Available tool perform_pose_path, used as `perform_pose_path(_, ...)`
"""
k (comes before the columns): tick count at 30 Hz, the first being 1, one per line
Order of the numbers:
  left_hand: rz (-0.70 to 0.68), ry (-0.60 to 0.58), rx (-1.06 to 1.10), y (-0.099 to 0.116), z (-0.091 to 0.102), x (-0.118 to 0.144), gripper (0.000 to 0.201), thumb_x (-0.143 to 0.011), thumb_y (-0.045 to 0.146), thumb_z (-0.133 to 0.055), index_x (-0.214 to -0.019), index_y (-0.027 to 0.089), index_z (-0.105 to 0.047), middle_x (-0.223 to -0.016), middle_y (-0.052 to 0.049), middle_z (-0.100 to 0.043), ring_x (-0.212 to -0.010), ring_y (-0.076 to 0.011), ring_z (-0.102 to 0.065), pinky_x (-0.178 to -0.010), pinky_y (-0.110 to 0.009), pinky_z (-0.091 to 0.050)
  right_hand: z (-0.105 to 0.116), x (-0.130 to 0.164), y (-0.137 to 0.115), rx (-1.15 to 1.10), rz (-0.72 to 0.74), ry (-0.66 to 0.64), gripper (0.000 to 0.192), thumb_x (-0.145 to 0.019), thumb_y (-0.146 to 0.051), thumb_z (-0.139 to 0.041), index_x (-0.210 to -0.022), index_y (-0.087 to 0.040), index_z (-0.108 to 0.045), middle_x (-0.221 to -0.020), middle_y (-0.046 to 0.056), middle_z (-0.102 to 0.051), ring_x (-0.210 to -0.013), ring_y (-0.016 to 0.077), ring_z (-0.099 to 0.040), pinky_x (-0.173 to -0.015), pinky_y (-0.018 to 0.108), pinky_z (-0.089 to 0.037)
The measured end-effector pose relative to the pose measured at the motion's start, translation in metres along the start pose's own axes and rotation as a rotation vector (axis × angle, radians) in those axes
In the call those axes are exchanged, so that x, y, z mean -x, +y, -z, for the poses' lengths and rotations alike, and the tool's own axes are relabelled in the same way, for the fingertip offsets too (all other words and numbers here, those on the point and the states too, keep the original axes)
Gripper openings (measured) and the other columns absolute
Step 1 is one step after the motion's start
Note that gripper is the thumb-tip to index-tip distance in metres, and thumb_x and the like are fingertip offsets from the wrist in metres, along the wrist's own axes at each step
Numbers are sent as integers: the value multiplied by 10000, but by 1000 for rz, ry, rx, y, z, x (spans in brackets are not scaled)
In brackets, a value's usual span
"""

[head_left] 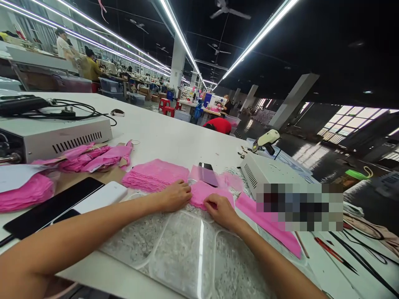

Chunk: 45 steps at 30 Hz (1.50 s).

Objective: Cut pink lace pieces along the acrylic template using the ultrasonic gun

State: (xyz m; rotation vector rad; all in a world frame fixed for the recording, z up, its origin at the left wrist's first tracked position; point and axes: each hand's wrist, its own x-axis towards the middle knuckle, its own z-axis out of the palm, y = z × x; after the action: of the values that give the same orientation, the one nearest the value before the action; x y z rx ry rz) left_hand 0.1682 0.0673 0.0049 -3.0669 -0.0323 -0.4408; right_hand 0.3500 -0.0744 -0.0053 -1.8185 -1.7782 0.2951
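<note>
One wavy-edged pink cloth (201, 192) under right hand (222, 210).

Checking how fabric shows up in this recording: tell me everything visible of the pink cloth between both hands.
The pink cloth looks like thin fabric, wavy-edged, lying roughly flat over the grey mottled mat. The left grip appears to touch its left edge; the right grip, fingers curled, its lower right. Both hide parts; one layer or several, I cannot tell.

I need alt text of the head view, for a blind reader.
A person's bare left hand and right hand are at a thin pink fabric sheet over a grey mottled mat. A layered pink fabric stack lies beside the left hand.
</note>
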Motion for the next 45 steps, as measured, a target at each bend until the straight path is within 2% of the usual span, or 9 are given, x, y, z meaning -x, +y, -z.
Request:
perform_pose_path(5, 72, -5, -26, 4, 5, -1, 170, -911, 194, -555, -760, 161, -626, -806, -40, -667, -808, -179, -603, -867, -337, -394, 7, -6, 10, -134, -35, -40, 239, -837, -275, -475, -650, -175, -583, -621, -14, -580, -612, 118, -489, -589, 234, -361)
perform_pose_path(10, 140, -1, -60, 20, 2, -15, 265, -857, 411, -661, -919, 155, -639, -961, -74, -668, -917, -221, -613, -871, -368, -432, 8, -9, 13, -203, -52, -57, 245, -825, -298, -463, -626, -176, -538, -569, -39, -506, -553, 98, -432, -545, 222, -338)
perform_pose_path(15, 224, -12, -130, 24, -6, -26, 220, -930, 351, -596, -969, 137, -624, -986, -52, -642, -941, -196, -612, -878, -399, -485, 10, -10, 14, -179, -49, -42, 268, -849, -310, -429, -618, -189, -490, -538, -45, -459, -514, 97, -416, -505, 217, -341)
perform_pose_path(21, 318, 55, -192, 15, -3, -16, 202, -945, 319, -591, -1012, 131, -622, -996, -46, -640, -918, -181, -625, -850, -395, -522, 6, 3, 6, 5, -12, 108, 132, -764, -261, -603, -872, -186, -602, -836, 28, -644, -739, 155, -571, -670, 266, -450)
perform_pose_path(25, 286, 114, -175, 16, 2, -12, 110, -941, 177, -543, -988, 147, -638, -940, -54, -650, -889, -190, -615, -850, -373, -480, 4, 12, 7, 168, -16, 208, 237, -750, -104, -533, -955, -190, -616, -979, 76, -654, -873, 196, -588, -755, 310, -456)
perform_pose_path(28, 238, 157, -135, 16, 9, -4, 176, -933, 124, -497, -1003, 173, -651, -942, -71, -665, -895, -202, -610, -857, -361, -446, 11, 22, 16, 269, -33, 236, 271, -752, -48, -479, -931, -180, -635, -965, 99, -662, -896, 219, -595, -749, 320, -452)
perform_pose_path(35, 163, 197, -47, 20, 21, 42, 182, -938, 156, -500, -1003, 188, -667, -924, -46, -683, -856, -189, -612, -821, -327, -452, 13, 56, 5, 376, 24, 188, 161, -820, -178, -537, -947, -186, -635, -946, 75, -672, -878, 204, -603, -759, 301, -446)
perform_pose_path(40, 159, 240, -25, 29, 24, 41, 234, -945, 139, -449, -1023, 182, -665, -918, -57, -681, -870, -193, -619, -803, -323, -467, -11, 42, -27, 455, 67, 139, 289, -765, -321, -650, -1011, -174, -609, -1003, 103, -649, -937, 244, -576, -795, 333, -434)
perform_pose_path(45, 82, 239, -15, 30, 38, 54, 252, -967, 148, -403, -1005, 175, -651, -916, -65, -670, -853, -186, -604, -780, -314, -461, -11, 36, -27, 534, 60, 73, 113, -772, -124, -565, -869, -172, -602, -897, 102, -637, -805, 213, -565, -699, 315, -394)
